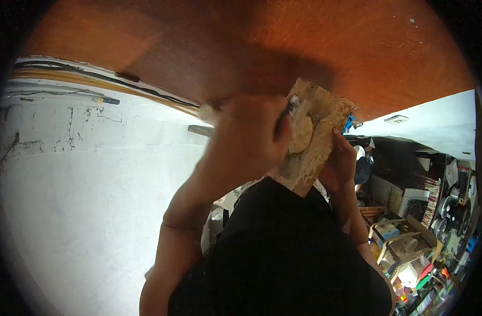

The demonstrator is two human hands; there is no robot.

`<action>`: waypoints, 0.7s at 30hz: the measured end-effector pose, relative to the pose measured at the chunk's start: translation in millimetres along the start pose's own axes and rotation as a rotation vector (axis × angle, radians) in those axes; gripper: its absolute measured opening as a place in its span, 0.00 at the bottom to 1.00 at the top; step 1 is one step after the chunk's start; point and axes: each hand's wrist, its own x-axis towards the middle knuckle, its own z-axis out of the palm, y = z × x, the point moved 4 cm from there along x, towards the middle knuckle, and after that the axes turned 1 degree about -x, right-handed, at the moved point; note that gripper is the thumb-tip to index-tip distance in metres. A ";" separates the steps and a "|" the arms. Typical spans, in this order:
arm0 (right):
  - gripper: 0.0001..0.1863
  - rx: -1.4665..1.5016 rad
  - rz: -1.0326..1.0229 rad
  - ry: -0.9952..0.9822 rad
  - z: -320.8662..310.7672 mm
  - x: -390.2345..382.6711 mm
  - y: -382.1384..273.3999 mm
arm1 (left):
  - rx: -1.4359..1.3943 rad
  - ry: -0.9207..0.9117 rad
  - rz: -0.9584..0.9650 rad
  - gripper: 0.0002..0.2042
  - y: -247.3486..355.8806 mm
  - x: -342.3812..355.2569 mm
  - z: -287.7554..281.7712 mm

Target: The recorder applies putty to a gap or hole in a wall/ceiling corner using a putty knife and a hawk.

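Observation:
My left hand (251,131) is closed round a dark-edged hand tool (284,118) that is mostly hidden by the fingers. Whether it is a trowel or a putty knife I cannot tell. Its working end is blurred against a mound of beige paste (303,134) on a tan rectangular board (328,113). Smears of the paste cover much of the board, which is tilted in front of my chest. My right hand (340,164) grips the board at its right edge, with the thumb on the face and the other fingers hidden behind.
A reddish-brown wood panel (367,47) spans the top of the view. Dark cables (93,72) run along its left edge, above a cracked white wall (83,195). At the right, a rack (404,239) stands amid pans, plastic items and other clutter.

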 end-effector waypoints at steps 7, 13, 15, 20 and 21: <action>0.25 -0.028 -0.039 0.029 3.1 0.0 0.8 | 0.014 -0.075 -0.035 0.06 -3.6 2.0 2.7; 0.26 -0.095 -0.042 0.152 -4.9 -1.3 1.9 | 0.036 -0.043 0.059 0.08 -3.6 5.3 -2.9; 0.27 -0.077 -0.032 0.136 -4.0 0.1 4.8 | 0.035 -0.028 -0.008 0.08 -5.6 2.2 -8.6; 0.26 -0.100 -0.044 0.161 -5.5 -0.6 0.3 | 0.036 -0.042 0.009 0.07 -2.5 2.1 -13.1; 0.26 -0.100 -0.043 0.158 -6.0 -1.2 0.8 | 0.048 0.004 -0.033 0.07 1.3 1.8 -20.8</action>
